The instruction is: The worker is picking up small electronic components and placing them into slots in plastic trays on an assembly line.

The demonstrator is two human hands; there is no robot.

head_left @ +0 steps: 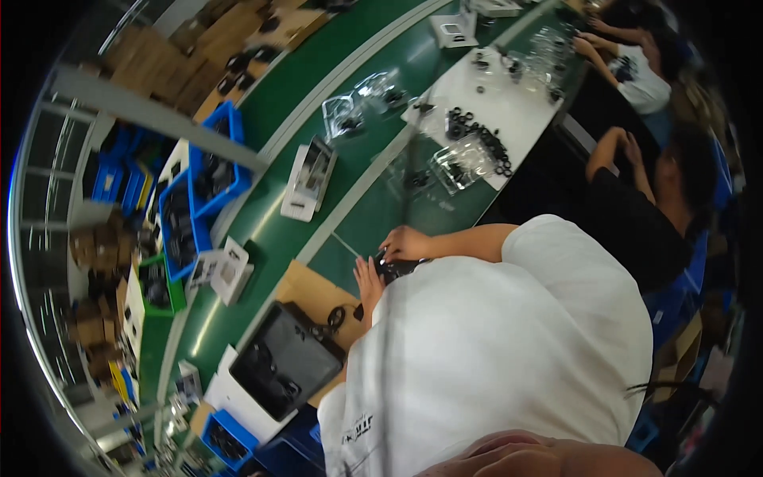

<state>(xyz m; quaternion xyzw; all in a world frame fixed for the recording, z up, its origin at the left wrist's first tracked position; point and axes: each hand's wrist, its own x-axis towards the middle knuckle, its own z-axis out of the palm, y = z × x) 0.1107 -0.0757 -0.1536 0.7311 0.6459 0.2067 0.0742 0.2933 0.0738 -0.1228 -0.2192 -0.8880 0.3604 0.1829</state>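
Observation:
Close in front of my white shirt, both hands meet at a small glossy black part (392, 268) whose kind I cannot make out. My right hand (408, 243) curls its fingers over the far side of it. Along its left side lies my left hand (369, 285), fingers fairly straight and pressed against it, the thumb hidden. The shirt covers the near end of the part. Left of my left hand, a coiled black cable (337, 318) rests on a brown cardboard sheet (306, 285), beside a black tray (262, 401) with dark pieces in it.
A green conveyor (266, 238) carries white open boxes (310, 179) and clear plastic packs (343, 115). Black rings (481, 139) lie on a white board (528, 103) to the right. Blue bins (179, 230) stand beyond. A co-worker in black (628, 215) sits close on my right.

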